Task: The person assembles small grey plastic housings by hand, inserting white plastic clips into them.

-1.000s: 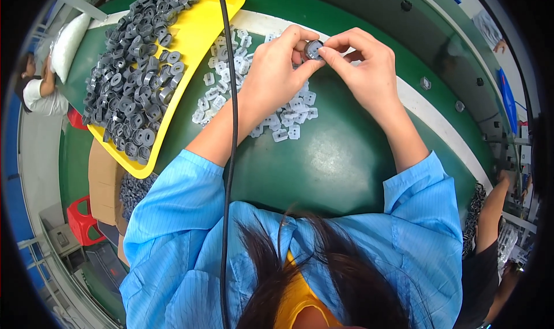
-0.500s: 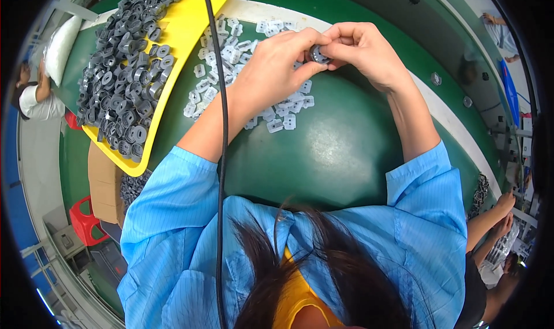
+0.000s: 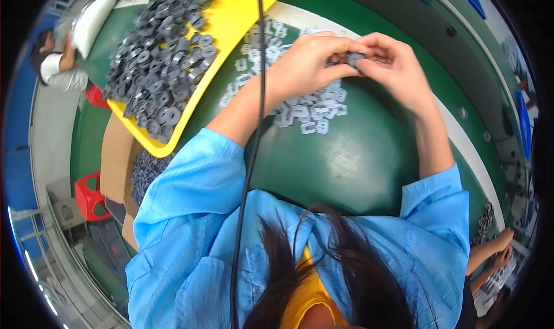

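Up at the far side of the green tabletop, both hands meet around one small dark grey round plastic part (image 3: 354, 58). My left hand (image 3: 311, 61) pinches it from the left between thumb and fingers. From the right, my right hand (image 3: 393, 66) grips the same part, fingertips curled and closed. Fingers hide much of the part. Below and beside my left hand lies a scatter of small translucent white plastic pieces with holes (image 3: 311, 107); my left hand and forearm cover some of them.
A yellow tray (image 3: 245, 9) heaped with dark grey ring-shaped parts (image 3: 164, 64) lies at the left. A black cable (image 3: 252, 156) hangs across the view. Below the tray are a cardboard box (image 3: 112, 162) and a red stool (image 3: 90, 199). Other people work at both sides.
The whole view has swung, so the tray, pieces and hands appear farther right. Both hands still hold the grey part together, and it looks slightly turned.
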